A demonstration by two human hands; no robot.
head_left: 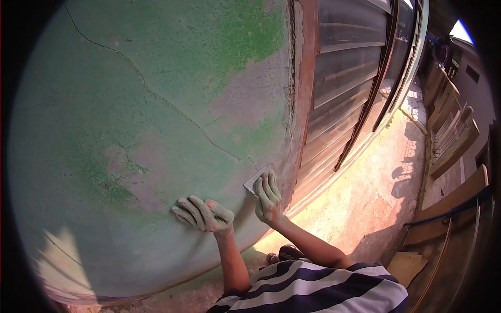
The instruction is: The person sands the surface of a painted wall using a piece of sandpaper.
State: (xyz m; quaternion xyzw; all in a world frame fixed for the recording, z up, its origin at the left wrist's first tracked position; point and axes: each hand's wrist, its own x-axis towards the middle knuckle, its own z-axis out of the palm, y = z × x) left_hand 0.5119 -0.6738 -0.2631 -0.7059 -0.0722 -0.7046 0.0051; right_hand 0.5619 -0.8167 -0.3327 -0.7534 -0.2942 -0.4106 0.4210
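My right hand (267, 199) presses a small folded piece of sandpaper (252, 181) flat on the green wall (172, 151), close to the window frame. Its fingers lie over the sheet's right part, and the left corner sticks out. Lower and to the left, my left hand (204, 215) is at the wall with loosely bent fingers, slightly apart; I see nothing in it. Pale greenish dust coats both hands. A long crack (151, 93) runs down the wall towards the sandpaper. Grey patches (250, 94) show where the green paint is worn.
A reddish window frame (308, 68) with louvred glass panes (347, 62) stands right of the wall. A sunlit concrete path (339, 208) runs alongside. Wooden boards (443, 208) and a metal grille (450, 136) lean along the far right side.
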